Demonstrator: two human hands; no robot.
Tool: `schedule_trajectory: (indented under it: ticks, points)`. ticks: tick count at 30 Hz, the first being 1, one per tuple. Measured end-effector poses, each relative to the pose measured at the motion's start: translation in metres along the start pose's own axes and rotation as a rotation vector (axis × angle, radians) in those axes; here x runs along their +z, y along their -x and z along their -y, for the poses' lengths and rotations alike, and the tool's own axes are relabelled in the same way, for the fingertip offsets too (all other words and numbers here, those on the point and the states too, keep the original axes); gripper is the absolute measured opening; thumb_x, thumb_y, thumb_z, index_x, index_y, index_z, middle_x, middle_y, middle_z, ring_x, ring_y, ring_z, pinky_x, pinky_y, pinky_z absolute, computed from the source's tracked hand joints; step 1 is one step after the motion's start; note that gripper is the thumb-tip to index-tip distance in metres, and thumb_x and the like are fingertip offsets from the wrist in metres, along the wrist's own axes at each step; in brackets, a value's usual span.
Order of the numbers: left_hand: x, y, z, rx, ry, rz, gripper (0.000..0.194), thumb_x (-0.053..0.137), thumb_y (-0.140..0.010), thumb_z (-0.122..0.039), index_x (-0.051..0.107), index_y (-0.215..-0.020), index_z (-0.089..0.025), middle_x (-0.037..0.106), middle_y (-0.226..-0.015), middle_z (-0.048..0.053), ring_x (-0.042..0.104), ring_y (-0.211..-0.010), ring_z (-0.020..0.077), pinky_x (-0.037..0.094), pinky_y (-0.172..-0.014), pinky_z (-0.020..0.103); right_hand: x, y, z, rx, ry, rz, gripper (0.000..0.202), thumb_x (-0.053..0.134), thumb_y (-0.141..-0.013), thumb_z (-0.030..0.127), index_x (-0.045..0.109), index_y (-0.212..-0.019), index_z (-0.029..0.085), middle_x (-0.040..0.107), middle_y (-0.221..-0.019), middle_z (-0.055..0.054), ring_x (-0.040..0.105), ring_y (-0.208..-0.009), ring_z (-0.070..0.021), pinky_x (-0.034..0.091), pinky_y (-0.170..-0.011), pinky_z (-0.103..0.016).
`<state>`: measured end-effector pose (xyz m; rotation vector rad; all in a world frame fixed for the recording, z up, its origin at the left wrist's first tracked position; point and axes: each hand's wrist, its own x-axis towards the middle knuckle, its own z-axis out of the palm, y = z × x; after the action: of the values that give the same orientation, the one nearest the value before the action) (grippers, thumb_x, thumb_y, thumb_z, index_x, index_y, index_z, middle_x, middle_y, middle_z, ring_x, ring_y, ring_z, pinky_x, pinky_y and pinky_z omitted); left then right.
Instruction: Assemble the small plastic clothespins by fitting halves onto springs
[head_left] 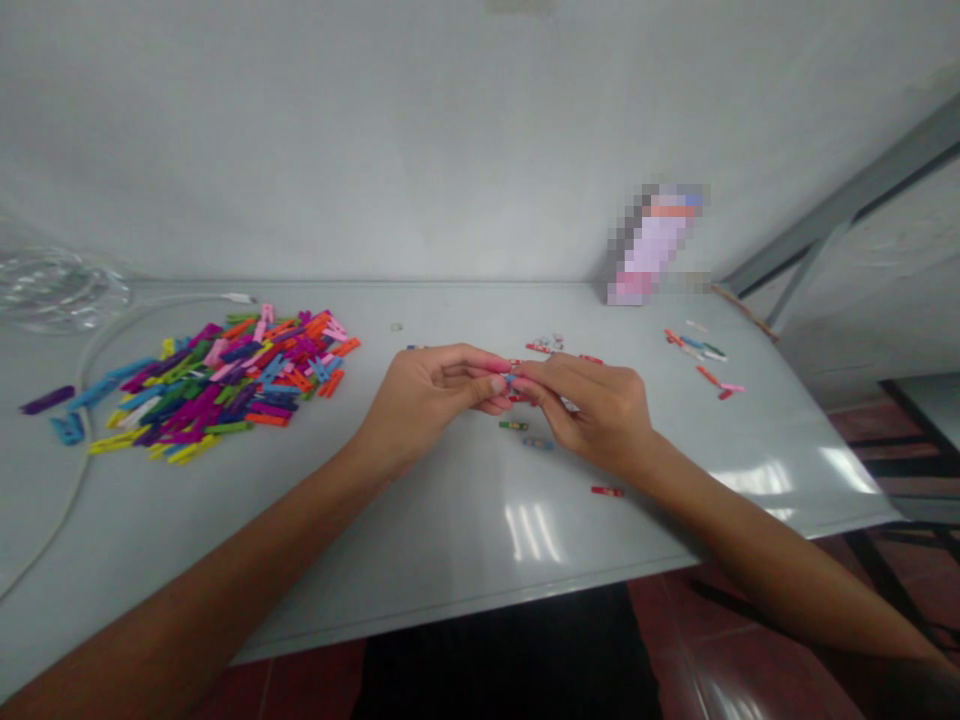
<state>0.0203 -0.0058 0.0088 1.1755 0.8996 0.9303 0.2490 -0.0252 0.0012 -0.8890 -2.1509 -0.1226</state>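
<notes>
- In the middle of the frame I have the left hand and the right hand meeting fingertip to fingertip, both narrowed to a pinch on a small blue piece; the fingers hide most of it, so I can't tell its full shape.
- I judge this two-sided grip suits something so small, steadied from both ends.
- The heap of clothespins fills the left, probably set aside there to keep room around the hands.
- Just below the fingers lie a green clip and a pale blue clip, with a red clip lower right, likely within easy reach.
- A loose group of clips sits at the right, well apart from the heap, perhaps to keep them separate.
- The worktop is pale and glossy, catching light reflections at lower centre and right.
- Behind it I see a plain whitish wall; reddish floor tiles show at the bottom.
</notes>
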Motion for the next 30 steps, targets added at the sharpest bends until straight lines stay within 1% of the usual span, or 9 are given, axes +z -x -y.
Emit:
schedule_trajectory:
  ticks: [4, 7, 12, 16, 20, 23, 26, 28, 30]
  points:
    - [0.001, -0.001, 0.004, -0.031, 0.038, -0.055, 0.035, 0.103, -0.079, -0.042, 0.085, -0.095, -0.016, 0.087, -0.089, 0.008, 0.084, -0.078, 0.0219, 0.073, -0.083, 0.035, 0.0, 0.0, 0.0, -0.011, 0.042, 0.027, 0.018, 0.066, -0.114, 0.022, 0.083, -0.117, 0.02, 0.088, -0.096, -0.005, 0.082, -0.082, -0.0176, 0.063, -0.074, -0.027]
    - [0.002, -0.001, 0.007, -0.049, 0.075, -0.073, 0.038, 0.104, -0.078, -0.045, 0.085, -0.094, -0.016, 0.086, -0.085, 0.007, 0.082, -0.077, 0.0206, 0.071, -0.081, 0.033, 0.0, 0.001, -0.001, -0.039, 0.047, 0.054, 0.017, 0.067, -0.114, 0.024, 0.082, -0.121, 0.019, 0.088, -0.101, -0.006, 0.083, -0.086, -0.018, 0.064, -0.076, -0.027]
    - [0.003, -0.001, 0.007, -0.045, 0.099, -0.07, 0.039, 0.106, -0.076, -0.043, 0.085, -0.094, -0.016, 0.084, -0.08, 0.005, 0.08, -0.074, 0.0184, 0.07, -0.078, 0.029, -0.001, 0.001, -0.002, -0.086, 0.11, 0.039, 0.017, 0.07, -0.113, 0.024, 0.082, -0.124, 0.019, 0.088, -0.099, -0.006, 0.083, -0.084, -0.0164, 0.063, -0.072, -0.025]
    - [0.002, -0.002, 0.004, -0.038, 0.077, -0.039, 0.037, 0.105, -0.077, -0.042, 0.086, -0.097, -0.017, 0.084, -0.082, 0.005, 0.082, -0.076, 0.0198, 0.071, -0.081, 0.031, -0.001, 0.001, -0.002, -0.099, 0.129, 0.019, 0.018, 0.068, -0.113, 0.023, 0.082, -0.125, 0.02, 0.088, -0.096, -0.004, 0.082, -0.08, -0.0154, 0.062, -0.069, -0.024]
    - [-0.001, -0.004, 0.0, -0.006, -0.002, -0.012, 0.031, 0.1, -0.083, -0.039, 0.084, -0.097, -0.017, 0.085, -0.082, 0.006, 0.083, -0.076, 0.0208, 0.072, -0.081, 0.033, 0.0, 0.001, -0.005, -0.107, 0.125, -0.001, 0.015, 0.07, -0.112, 0.021, 0.082, -0.121, 0.018, 0.088, -0.096, -0.005, 0.082, -0.079, -0.0149, 0.062, -0.068, -0.024]
    - [-0.003, -0.005, -0.001, 0.039, -0.103, -0.009, 0.026, 0.095, -0.087, -0.038, 0.082, -0.096, -0.017, 0.085, -0.081, 0.006, 0.084, -0.076, 0.022, 0.072, -0.079, 0.033, 0.001, 0.0, -0.009, -0.072, 0.09, 0.027, 0.016, 0.069, -0.113, 0.024, 0.084, -0.119, 0.02, 0.089, -0.1, -0.005, 0.084, -0.083, -0.0164, 0.064, -0.072, -0.025]
    - [-0.004, -0.005, 0.002, 0.097, -0.165, -0.007, 0.022, 0.092, -0.089, -0.036, 0.082, -0.098, -0.018, 0.085, -0.083, 0.005, 0.084, -0.077, 0.021, 0.071, -0.078, 0.031, 0.002, -0.001, -0.011, -0.057, 0.019, 0.06, 0.017, 0.069, -0.113, 0.026, 0.085, -0.117, 0.021, 0.09, -0.101, -0.005, 0.085, -0.086, -0.0178, 0.067, -0.077, -0.027]
    - [-0.006, -0.006, 0.004, 0.141, -0.221, -0.014, 0.019, 0.09, -0.091, -0.034, 0.084, -0.098, -0.018, 0.084, -0.083, 0.005, 0.083, -0.079, 0.0191, 0.069, -0.08, 0.029, 0.003, -0.002, -0.012, -0.054, -0.028, 0.074, 0.017, 0.069, -0.113, 0.026, 0.085, -0.115, 0.021, 0.09, -0.1, -0.005, 0.085, -0.084, -0.0176, 0.067, -0.079, -0.028]
    - [-0.008, -0.007, 0.004, 0.164, -0.257, -0.022, 0.016, 0.089, -0.092, -0.033, 0.084, -0.097, -0.018, 0.083, -0.081, 0.004, 0.081, -0.077, 0.0175, 0.067, -0.079, 0.027, 0.003, -0.002, -0.013, -0.03, -0.062, 0.07, 0.016, 0.07, -0.112, 0.026, 0.085, -0.113, 0.02, 0.09, -0.098, -0.005, 0.085, -0.083, -0.0176, 0.067, -0.079, -0.028]
